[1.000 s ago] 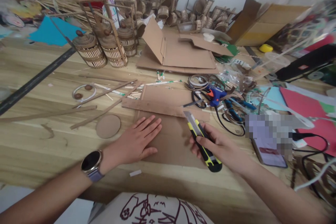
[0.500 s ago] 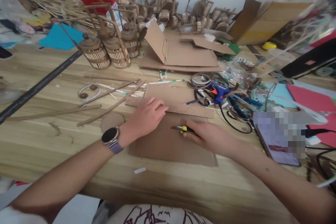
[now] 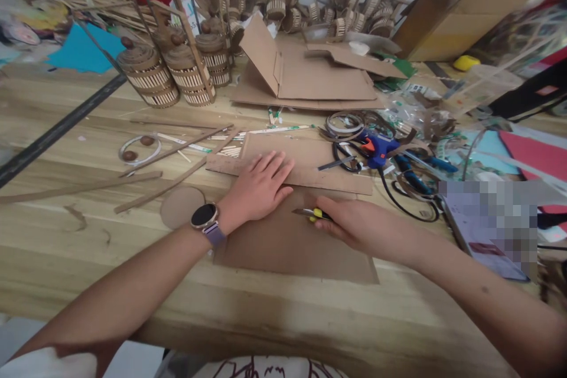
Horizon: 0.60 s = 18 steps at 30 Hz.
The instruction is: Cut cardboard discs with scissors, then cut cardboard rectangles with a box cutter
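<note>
My left hand (image 3: 261, 186) lies flat with its fingers spread, across the long cardboard strip (image 3: 328, 179) and the near brown cardboard sheet (image 3: 283, 248). In my right hand (image 3: 349, 218) is a yellow and black utility knife (image 3: 318, 214), its blade out and pointing left over the sheet. Whether the blade touches the cardboard I cannot tell. Beside my left wrist a round cardboard disc (image 3: 181, 207) rests on the table. Behind the strip is another piece of cardboard (image 3: 292, 149), partly covered.
Lidded slatted baskets (image 3: 148, 77) stand at the back left. Wooden strips (image 3: 177, 153) lie on the left. To the right are a blue glue gun (image 3: 378, 147), cables, blue-handled pliers (image 3: 411, 174) and a phone (image 3: 478, 236). Folded cardboard (image 3: 323, 80) and a carton (image 3: 465, 18) sit behind.
My left hand has gone from loosely curled to spread flat on the cardboard. My right hand still grips the knife in nearly the same place. The view has shifted slightly.
</note>
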Available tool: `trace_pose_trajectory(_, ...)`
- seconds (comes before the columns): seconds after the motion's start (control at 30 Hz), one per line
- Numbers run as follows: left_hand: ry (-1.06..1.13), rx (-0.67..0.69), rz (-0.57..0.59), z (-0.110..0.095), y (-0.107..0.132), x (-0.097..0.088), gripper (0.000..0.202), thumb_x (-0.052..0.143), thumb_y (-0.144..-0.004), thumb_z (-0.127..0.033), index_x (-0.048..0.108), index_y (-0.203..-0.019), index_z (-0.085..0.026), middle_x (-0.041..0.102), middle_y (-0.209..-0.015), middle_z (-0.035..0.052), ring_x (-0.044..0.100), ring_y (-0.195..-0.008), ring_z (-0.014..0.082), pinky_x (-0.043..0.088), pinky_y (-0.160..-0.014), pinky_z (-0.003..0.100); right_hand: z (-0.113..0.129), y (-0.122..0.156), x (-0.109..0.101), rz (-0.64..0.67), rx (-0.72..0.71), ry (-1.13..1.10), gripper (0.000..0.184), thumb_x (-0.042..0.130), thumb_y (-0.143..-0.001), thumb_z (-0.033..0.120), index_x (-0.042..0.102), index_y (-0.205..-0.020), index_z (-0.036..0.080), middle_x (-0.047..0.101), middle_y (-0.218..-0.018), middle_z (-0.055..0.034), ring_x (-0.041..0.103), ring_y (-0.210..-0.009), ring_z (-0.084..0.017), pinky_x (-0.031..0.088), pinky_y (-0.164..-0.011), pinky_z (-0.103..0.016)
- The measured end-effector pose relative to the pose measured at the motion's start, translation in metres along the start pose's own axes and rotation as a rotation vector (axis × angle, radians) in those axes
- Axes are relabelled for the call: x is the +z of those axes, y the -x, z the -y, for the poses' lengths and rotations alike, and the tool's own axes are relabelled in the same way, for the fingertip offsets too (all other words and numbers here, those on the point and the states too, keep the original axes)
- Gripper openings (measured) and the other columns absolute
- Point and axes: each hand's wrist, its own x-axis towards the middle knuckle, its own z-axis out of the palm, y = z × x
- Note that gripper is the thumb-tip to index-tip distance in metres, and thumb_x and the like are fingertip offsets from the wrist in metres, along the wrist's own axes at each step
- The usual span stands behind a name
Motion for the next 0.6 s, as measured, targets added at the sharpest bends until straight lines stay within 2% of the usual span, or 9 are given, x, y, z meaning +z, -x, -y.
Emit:
trace_pose_trajectory(0.17,0.0,0.002,-0.009,0.0,-0.001,0.001,0.056,0.038,-0.106,-0.041,0.042,-0.152,-0.01,0.042,-0.16,0.0199,0.036,-0.149,0.0357,0.031,-0.12,0.054,0.011,-0.007,-0.001,0.023,0.026,0.133,0.013,0.05,-0.103,0.026,0.059,-0.099,0.017,0.075,-0.079,-0.0092,0.072,-0.071,-0.027,0.034,-0.053,-0.03)
trace_pose_trajectory(0.33,-0.003,-0.027,-0.052,-0.001,0.0,0.0,0.052,0.04,-0.105,-0.03,0.039,-0.151,-0.005,0.043,-0.158,0.0226,0.035,-0.148,0.0369,0.03,-0.121,0.054,0.003,-0.009,0.003,-0.049,0.093,0.064,0.023,0.052,-0.102,0.033,0.06,-0.117,0.018,0.079,-0.098,-0.0107,0.076,-0.085,-0.03,0.046,-0.061,-0.032)
trace_pose_trajectory(0.43,-0.023,-0.055,-0.126,-0.004,0.002,-0.005,0.038,0.044,-0.102,-0.024,0.054,-0.135,-0.007,0.045,-0.154,0.0228,0.033,-0.147,0.0386,0.031,-0.119,0.055,-0.01,-0.013,0.005,-0.156,0.152,-0.034,0.032,0.052,-0.101,0.036,0.058,-0.127,0.018,0.078,-0.111,-0.0132,0.075,-0.096,-0.032,0.052,-0.07,-0.035)
trace_pose_trajectory(0.5,-0.035,-0.074,-0.153,-0.007,0.003,-0.008,0.027,0.044,-0.1,-0.021,0.064,-0.115,-0.01,0.055,-0.14,0.0211,0.046,-0.135,0.0378,0.041,-0.111,0.054,-0.017,-0.017,0.003,-0.216,0.15,-0.126,0.036,0.053,-0.1,0.035,0.058,-0.129,0.016,0.076,-0.117,-0.015,0.073,-0.103,-0.032,0.054,-0.076,-0.037)
trace_pose_trajectory(0.53,-0.039,-0.085,-0.151,-0.008,0.003,-0.009,0.025,0.044,-0.1,-0.02,0.066,-0.107,-0.012,0.061,-0.13,0.0201,0.053,-0.125,0.0366,0.046,-0.104,0.053,-0.019,-0.02,0.001,-0.222,0.155,-0.179,0.038,0.054,-0.099,0.035,0.058,-0.131,0.015,0.076,-0.114,-0.015,0.073,-0.099,-0.031,0.054,-0.077,-0.037)
trace_pose_trajectory(0.6,-0.041,-0.101,-0.131,-0.009,0.002,-0.01,0.025,0.044,-0.1,-0.021,0.068,-0.099,-0.012,0.066,-0.11,0.0176,0.059,-0.107,0.0342,0.051,-0.092,0.051,-0.022,-0.026,-0.005,-0.191,0.205,-0.305,0.047,0.055,-0.099,0.036,0.053,-0.14,0.013,0.077,-0.096,-0.0111,0.075,-0.076,-0.025,0.054,-0.07,-0.034)
